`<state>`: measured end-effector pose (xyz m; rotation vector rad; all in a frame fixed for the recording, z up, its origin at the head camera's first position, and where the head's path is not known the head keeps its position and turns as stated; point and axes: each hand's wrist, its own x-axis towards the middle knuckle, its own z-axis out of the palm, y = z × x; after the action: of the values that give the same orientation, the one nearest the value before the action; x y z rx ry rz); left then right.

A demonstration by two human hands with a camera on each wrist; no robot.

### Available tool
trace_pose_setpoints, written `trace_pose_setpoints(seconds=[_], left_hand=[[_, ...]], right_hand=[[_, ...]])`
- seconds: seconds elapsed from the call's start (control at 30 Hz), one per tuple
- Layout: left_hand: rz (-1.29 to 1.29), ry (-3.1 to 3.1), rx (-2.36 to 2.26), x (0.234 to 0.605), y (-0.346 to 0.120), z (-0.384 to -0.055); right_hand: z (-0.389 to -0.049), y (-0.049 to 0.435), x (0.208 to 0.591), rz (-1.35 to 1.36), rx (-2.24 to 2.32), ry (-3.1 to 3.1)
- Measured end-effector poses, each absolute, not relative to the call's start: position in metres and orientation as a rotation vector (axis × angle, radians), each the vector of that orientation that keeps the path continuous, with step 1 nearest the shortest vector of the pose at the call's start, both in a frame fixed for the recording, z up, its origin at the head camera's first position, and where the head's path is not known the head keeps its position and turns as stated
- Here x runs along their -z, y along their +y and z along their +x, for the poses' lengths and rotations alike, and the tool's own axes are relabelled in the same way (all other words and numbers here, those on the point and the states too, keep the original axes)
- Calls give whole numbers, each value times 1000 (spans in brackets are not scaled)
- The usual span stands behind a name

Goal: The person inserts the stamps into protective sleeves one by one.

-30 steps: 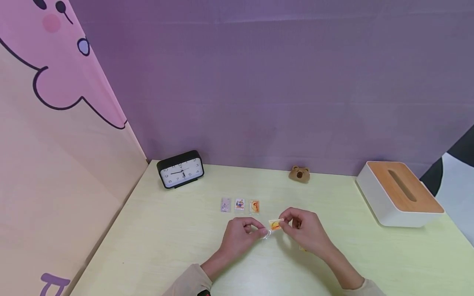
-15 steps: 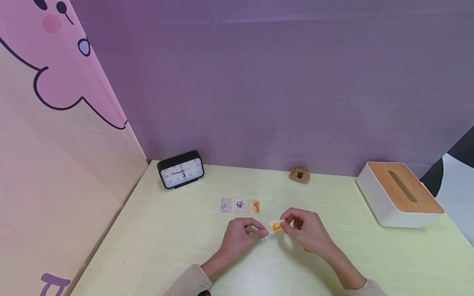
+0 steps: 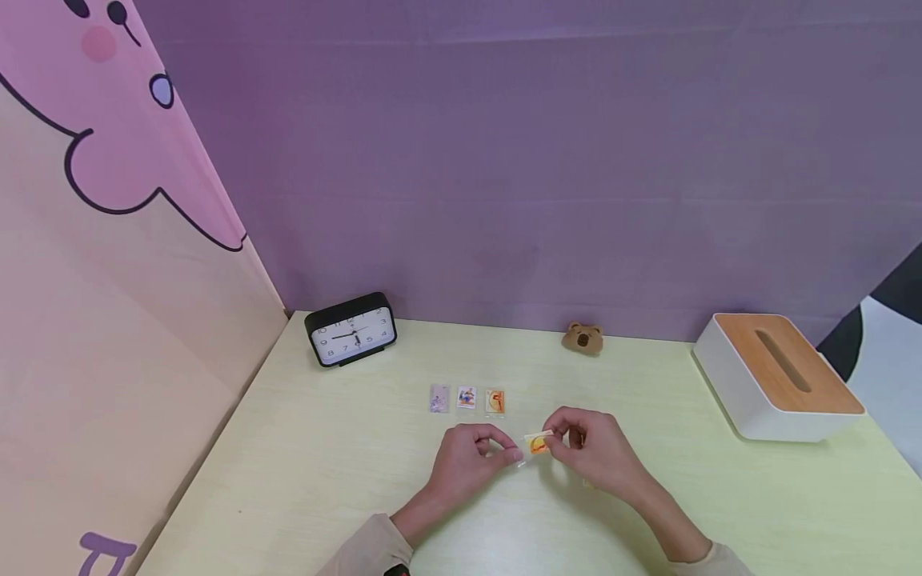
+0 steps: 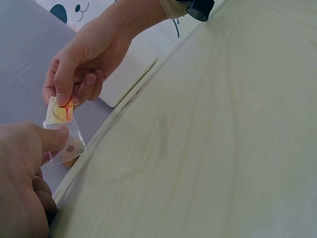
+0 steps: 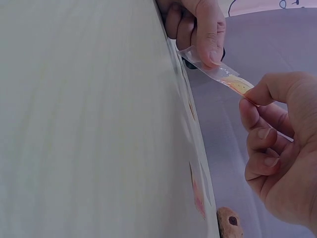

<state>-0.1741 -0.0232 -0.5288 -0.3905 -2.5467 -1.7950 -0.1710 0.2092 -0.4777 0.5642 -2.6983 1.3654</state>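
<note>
Between finger and thumb, my left hand (image 3: 471, 462) pinches a small clear plastic sleeve (image 4: 71, 144). My right hand (image 3: 598, 450) pinches one end of a stamp-sized picture card (image 3: 538, 444), yellow and orange with a pale border. The card's other end meets the sleeve's mouth and overlaps the clear plastic in both wrist views. Both hands are held above the table (image 3: 302, 480). Just under the right hand, a bit of another yellow piece (image 3: 589, 484) shows on the tabletop, mostly hidden.
Beyond the hands lie three small cards in a row: a greyish purple card (image 3: 439, 398), a white-bordered card (image 3: 467, 398) and an orange card (image 3: 495, 402). A black clock (image 3: 353, 332), a brown bear-head figure (image 3: 583, 339) and a wood-topped tissue box (image 3: 771, 384) stand farther back.
The picture card has dipped slightly, and the clear sleeve at the left fingertips has shifted a little around its near end. Both hands stay almost where they were.
</note>
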Motion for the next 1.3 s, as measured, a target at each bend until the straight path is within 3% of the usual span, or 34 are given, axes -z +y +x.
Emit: trace_pose_setpoints(seconds=[1.3], left_hand=[[-401, -2601, 1751, 526, -22, -171]], right_hand=[[-170, 213, 477, 720, -1341, -2718]])
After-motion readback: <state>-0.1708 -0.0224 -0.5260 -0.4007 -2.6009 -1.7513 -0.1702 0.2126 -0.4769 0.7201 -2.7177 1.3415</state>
